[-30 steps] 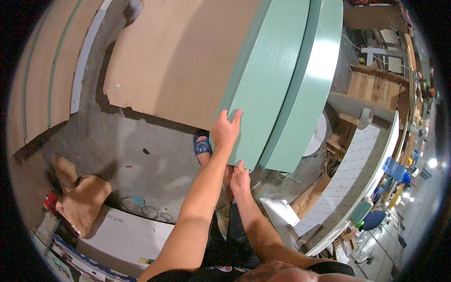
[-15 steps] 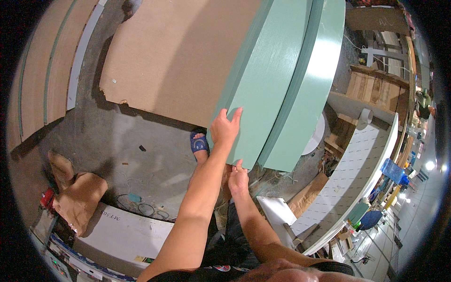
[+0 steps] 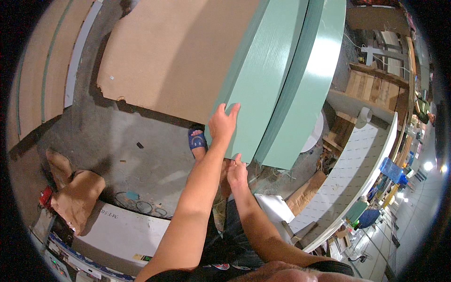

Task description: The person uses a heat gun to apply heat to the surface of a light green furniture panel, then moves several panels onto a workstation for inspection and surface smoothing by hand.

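A long, glossy green board [image 3: 268,80] runs away from me, its near end close to my legs. My left hand [image 3: 222,124] is closed over its left edge, with the thumb lying on the top face. At the near end, my right hand [image 3: 237,173] grips the board's edge, its thumb upward and the other fingers mostly hidden underneath. Alongside on the right lies a second green board [image 3: 307,105], with a dark gap and a ribbed green side between the two.
A large brown sheet [image 3: 164,61] with a chipped corner lies left of the boards. My foot in a blue slipper [image 3: 197,138] stands by its near edge. Crumpled brown paper [image 3: 80,199] rests on a white box [image 3: 122,230]. A white panel [image 3: 338,183] and wooden pallet [image 3: 376,87] are at right.
Both hands keep their grip on the green board. The hands and the near ends of the boards appear slightly farther up and left, as does much of the surrounding scene.
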Tool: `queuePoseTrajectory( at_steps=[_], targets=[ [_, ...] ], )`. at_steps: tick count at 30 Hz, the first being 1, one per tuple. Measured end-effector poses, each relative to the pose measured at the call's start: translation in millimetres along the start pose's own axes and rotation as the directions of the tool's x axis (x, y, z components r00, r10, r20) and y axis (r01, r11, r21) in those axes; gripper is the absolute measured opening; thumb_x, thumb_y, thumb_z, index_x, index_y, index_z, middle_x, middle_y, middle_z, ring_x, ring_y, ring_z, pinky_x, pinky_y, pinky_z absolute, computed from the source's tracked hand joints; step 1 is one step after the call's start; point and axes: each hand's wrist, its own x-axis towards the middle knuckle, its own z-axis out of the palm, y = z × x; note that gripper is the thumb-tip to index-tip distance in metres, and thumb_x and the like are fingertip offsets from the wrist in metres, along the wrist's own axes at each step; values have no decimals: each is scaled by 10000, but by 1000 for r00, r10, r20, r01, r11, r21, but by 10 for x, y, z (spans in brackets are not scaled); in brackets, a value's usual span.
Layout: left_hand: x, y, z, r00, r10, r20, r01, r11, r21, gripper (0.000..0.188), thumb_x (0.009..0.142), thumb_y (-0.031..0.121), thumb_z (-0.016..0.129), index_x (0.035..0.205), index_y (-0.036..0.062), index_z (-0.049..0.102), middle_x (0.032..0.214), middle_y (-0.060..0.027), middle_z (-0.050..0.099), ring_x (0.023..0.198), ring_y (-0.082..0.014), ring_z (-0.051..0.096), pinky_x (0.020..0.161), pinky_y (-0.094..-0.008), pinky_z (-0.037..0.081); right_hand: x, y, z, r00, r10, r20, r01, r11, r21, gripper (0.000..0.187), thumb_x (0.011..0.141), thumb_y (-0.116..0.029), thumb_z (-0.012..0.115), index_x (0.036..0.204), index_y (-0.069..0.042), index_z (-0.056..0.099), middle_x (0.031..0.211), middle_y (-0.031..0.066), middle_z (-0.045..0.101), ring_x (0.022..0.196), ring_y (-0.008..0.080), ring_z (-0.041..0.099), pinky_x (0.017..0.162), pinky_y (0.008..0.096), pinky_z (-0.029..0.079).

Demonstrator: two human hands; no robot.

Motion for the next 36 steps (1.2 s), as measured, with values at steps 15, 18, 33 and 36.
queuePoseTrajectory(
  at_steps=[15, 18, 33, 36],
  targets=[
    [-111, -1772, -512, 958, -230, -171, 119, 862, -492, 466, 1014, 356, 654, 1323, 9, 610, 1274, -186, 666, 1101, -283, 691, 931, -405, 549, 510, 42, 33, 998, 59, -23, -57, 995, 84, 357, 1129, -250, 435, 1386, -6, 468, 1365, 173, 548, 1306, 349, 540, 1175, 541, 435],
    [-683, -2942, -564, 955, -233, -183, 197, 961, -196, 436, 992, 338, 666, 1271, 4, 643, 1216, -190, 704, 1110, -325, 691, 966, -419, 529, 513, 52, 131, 994, 80, -80, -82, 996, -17, 392, 1128, -266, 437, 1412, 4, 432, 1387, 184, 516, 1323, 368, 526, 1182, 562, 419],
    [-3238, -3885, -1157, 799, -579, 165, 592, 805, -43, 395, 981, 373, 624, 957, -8, 724, 896, -210, 742, 864, -347, 712, 821, -443, 539, 484, -157, -64, 985, 136, -111, -174, 814, -554, 454, 1089, -307, 512, 1361, 32, 380, 1193, 213, 547, 1148, 417, 612, 964, 616, 590],
    [-3752, -4382, -1039, 824, -566, 30, 549, 784, -290, 353, 970, 333, 645, 955, -11, 722, 855, -183, 738, 812, -303, 701, 795, -412, 542, -56, -144, 51, 977, 209, -35, -179, 728, -662, 302, 1078, -246, 527, 1226, 9, 464, 1053, 153, 554, 1061, 367, 645, 937, 597, 610]
  ],
)
